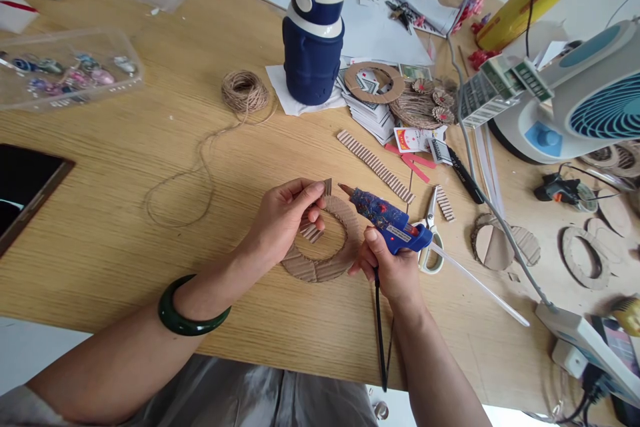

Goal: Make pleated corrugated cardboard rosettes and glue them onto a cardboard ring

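My left hand (293,213) pinches a strip of corrugated cardboard (313,232), its top end showing above my fingertips. In my right hand (393,263) is a blue hot glue gun (383,213) with a small red light lit. Its nozzle points left, close to the strip's upper end, and a clear glue stick (483,285) trails from its back. Below both hands a cardboard ring (325,267) lies flat on the table, partly hidden by my left hand. White-handled scissors (431,240) lie just behind the glue gun, partly covered by it.
A ball of twine (245,92) and a navy bottle (313,40) stand beyond my hands. Another corrugated strip (375,165) lies near playing cards (373,117). To the right are a fan (575,93), cardboard rings (585,257) and a power strip (585,347) with a cable.
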A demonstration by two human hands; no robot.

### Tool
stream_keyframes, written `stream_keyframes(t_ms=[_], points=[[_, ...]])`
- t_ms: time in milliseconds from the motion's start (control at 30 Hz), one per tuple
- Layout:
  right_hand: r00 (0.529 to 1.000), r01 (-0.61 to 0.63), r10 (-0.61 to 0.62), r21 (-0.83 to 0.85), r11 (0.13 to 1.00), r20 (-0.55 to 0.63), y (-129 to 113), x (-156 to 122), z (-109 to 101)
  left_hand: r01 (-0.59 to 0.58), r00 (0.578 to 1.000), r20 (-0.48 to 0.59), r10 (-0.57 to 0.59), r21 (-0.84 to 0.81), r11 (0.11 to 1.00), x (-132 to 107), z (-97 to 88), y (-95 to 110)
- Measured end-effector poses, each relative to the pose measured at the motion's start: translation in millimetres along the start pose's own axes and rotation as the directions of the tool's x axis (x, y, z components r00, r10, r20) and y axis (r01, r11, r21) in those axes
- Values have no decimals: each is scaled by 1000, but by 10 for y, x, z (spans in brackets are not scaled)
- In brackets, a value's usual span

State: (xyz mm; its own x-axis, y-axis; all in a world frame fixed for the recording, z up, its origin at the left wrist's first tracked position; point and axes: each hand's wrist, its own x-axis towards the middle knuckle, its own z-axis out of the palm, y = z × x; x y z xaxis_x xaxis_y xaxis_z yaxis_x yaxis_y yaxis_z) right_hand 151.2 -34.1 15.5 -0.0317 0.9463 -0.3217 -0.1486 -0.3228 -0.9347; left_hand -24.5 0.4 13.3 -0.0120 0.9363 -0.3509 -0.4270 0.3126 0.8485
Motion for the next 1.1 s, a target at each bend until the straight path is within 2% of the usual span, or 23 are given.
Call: stream_keyframes(t_ms=[200,500,733,833,1100], points=[[1000,10,-10,-47,999,-2,-4,-1,4,-1,1000,6,1,7,1000,3,-11,-13],[1000,-4,4,-21,1000,19,24,15,-14,2,1000,9,-2,6,1000,0,-19,-20],[997,66,-64,-78,995,32,-25,40,-27,-31,997,-72,27,-59,998,16,12,44],[995,97,-98,-94,991,-11,-43,62,-53,-29,996,-92,22,-80,996,19,21,65],[995,75,-83,-128,989,-57,32,74,-151,-17,995,-99,10,-63,998,36,24,31]])
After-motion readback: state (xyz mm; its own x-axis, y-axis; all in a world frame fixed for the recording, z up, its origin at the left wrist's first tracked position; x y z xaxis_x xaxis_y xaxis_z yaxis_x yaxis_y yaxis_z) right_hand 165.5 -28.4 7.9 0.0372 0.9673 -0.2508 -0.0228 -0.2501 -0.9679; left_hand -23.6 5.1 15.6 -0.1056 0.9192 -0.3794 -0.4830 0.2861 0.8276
